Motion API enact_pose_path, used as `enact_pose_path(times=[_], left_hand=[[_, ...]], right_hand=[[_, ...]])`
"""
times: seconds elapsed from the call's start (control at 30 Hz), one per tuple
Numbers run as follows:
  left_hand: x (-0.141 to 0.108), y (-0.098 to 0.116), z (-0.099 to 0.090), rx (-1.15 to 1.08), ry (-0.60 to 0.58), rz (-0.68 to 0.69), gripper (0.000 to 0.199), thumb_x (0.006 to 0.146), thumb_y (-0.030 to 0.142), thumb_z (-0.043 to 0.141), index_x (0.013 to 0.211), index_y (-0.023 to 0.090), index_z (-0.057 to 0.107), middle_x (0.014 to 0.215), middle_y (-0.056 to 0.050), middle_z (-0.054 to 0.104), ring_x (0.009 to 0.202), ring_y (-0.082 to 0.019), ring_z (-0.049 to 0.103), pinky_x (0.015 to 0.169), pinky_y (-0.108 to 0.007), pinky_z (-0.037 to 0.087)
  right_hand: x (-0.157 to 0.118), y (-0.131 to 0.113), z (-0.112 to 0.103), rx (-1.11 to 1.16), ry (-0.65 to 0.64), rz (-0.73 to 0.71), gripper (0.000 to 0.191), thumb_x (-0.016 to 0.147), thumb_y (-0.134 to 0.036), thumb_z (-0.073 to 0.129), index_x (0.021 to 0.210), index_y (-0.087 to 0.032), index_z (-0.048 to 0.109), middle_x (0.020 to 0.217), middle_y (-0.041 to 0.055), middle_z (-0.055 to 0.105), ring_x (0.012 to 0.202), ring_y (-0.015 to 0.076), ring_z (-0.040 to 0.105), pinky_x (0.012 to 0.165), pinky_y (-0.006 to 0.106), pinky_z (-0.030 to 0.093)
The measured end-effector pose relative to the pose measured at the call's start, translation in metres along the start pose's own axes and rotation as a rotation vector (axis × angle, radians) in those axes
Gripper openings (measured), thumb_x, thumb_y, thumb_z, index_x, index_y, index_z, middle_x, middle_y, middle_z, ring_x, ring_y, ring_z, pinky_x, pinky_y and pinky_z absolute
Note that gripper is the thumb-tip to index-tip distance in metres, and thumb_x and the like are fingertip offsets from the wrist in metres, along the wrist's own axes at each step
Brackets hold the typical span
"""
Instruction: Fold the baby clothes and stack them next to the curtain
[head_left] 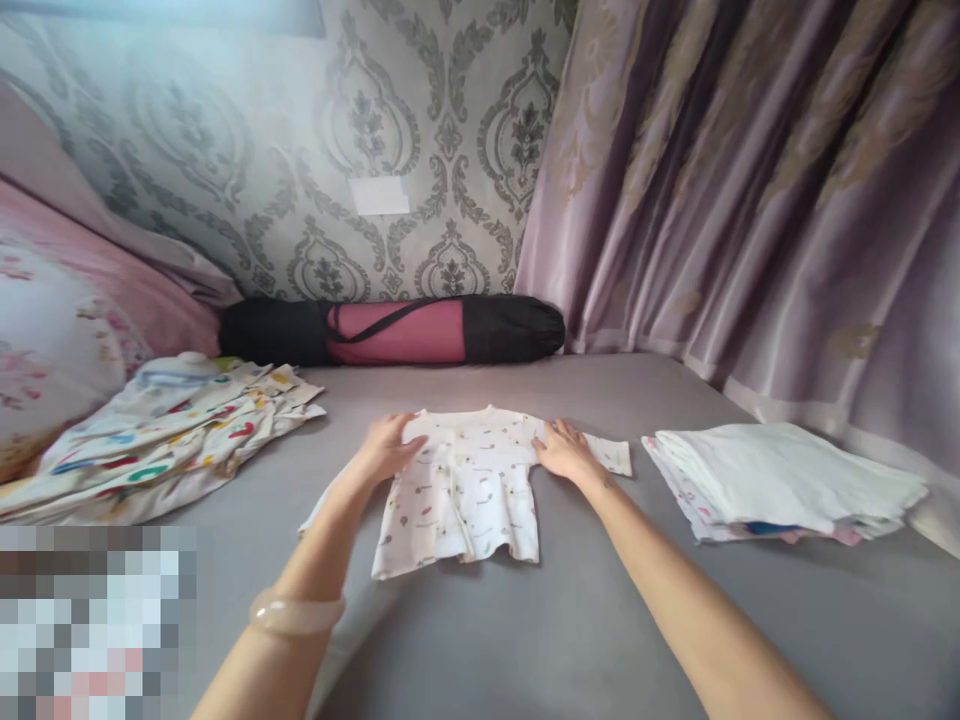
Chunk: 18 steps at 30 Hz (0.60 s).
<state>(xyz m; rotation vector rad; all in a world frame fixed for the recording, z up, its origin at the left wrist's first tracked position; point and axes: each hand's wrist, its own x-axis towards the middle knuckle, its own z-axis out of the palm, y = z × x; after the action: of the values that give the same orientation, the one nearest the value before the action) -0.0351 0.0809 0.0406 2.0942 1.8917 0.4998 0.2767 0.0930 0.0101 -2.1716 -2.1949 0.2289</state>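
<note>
A small white baby shirt (472, 490) with a scattered print lies spread out, neckline facing away from me. My left hand (388, 448) rests on its left shoulder, thumb apart from the fingers. On the opposite shoulder, where the sleeve begins, lies my right hand (564, 450) with its fingers spread. The right sleeve sticks out past that hand, while my left forearm partly covers the other sleeve. Both hands look open and press flat on the cloth. The shirt's lower hem is a little wavy.
A stack of folded white cloths (787, 475) lies to the right. Loose printed clothes (187, 430) are heaped at left beside a floral pillow (52, 340). A black and pink rolled bag (405, 332) lies along the wall. Curtains (720, 180) hang at right above the grey sheet (600, 620).
</note>
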Motion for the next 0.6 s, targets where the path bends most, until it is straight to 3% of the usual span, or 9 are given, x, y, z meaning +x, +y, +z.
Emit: enact_pose_path(times=[0.1, 0.2, 0.27, 0.37, 0.5, 0.6], left_hand=[[-0.038, -0.058, -0.029, 0.062, 0.037, -0.319, 0.052, 0.077, 0.047, 0.058, 0.116, 0.012, 0.059, 0.109, -0.015, 0.067, 0.101, -0.029, 0.063, 0.083, -0.033, 0.049], [-0.067, -0.084, -0.039, 0.008, -0.003, -0.56, 0.036, 0.083, 0.043, 0.049, 0.099, 0.013, 0.062, 0.092, -0.012, 0.069, 0.083, -0.024, 0.066, 0.066, -0.027, 0.049], [-0.076, -0.086, -0.039, -0.024, -0.039, -0.612, 0.029, 0.084, 0.042, 0.047, 0.086, 0.016, 0.06, 0.081, -0.008, 0.068, 0.076, -0.022, 0.065, 0.06, -0.026, 0.046], [-0.08, -0.081, -0.034, -0.076, -0.053, -0.634, 0.027, 0.081, 0.045, 0.052, 0.079, 0.019, 0.055, 0.074, -0.005, 0.065, 0.069, -0.02, 0.063, 0.056, -0.025, 0.044], [-0.078, -0.077, -0.028, -0.122, -0.069, -0.65, 0.025, 0.073, 0.042, 0.062, 0.074, 0.02, 0.05, 0.068, -0.002, 0.063, 0.067, -0.02, 0.062, 0.054, -0.025, 0.041], [-0.077, -0.079, -0.026, -0.152, -0.109, -0.618, 0.02, 0.069, 0.035, 0.064, 0.069, 0.02, 0.051, 0.064, 0.0, 0.061, 0.067, -0.02, 0.061, 0.054, -0.024, 0.039]], right_hand=[[0.005, -0.039, -0.01, 0.059, 0.144, -0.107, 0.047, 0.091, -0.015, 0.038, 0.136, -0.007, 0.048, 0.148, 0.0195, 0.038, 0.139, 0.0301, 0.028, 0.112, 0.043, 0.022], [0.01, -0.097, -0.006, 0.236, 0.127, -0.339, 0.048, 0.089, -0.007, 0.033, 0.133, -0.01, 0.051, 0.14, 0.0154, 0.048, 0.134, 0.0234, 0.037, 0.11, 0.034, 0.026], [0.013, -0.135, 0.001, 0.308, 0.067, -0.454, 0.049, 0.088, -0.005, 0.033, 0.133, -0.011, 0.051, 0.138, 0.013, 0.05, 0.131, 0.02, 0.041, 0.109, 0.03, 0.028], [0.02, -0.179, 0.013, 0.32, 0.04, -0.508, 0.05, 0.088, -0.005, 0.034, 0.135, -0.013, 0.049, 0.138, 0.0103, 0.051, 0.128, 0.0172, 0.044, 0.107, 0.027, 0.031], [0.028, -0.205, 0.027, 0.306, 0.026, -0.474, 0.043, 0.093, -0.015, 0.033, 0.134, -0.011, 0.049, 0.137, 0.0133, 0.052, 0.129, 0.0203, 0.043, 0.107, 0.031, 0.03], [0.029, -0.212, 0.04, 0.286, 0.006, -0.417, 0.049, 0.097, -0.028, 0.029, 0.138, -0.006, 0.043, 0.147, 0.018, 0.04, 0.139, 0.026, 0.029, 0.112, 0.039, 0.021]])
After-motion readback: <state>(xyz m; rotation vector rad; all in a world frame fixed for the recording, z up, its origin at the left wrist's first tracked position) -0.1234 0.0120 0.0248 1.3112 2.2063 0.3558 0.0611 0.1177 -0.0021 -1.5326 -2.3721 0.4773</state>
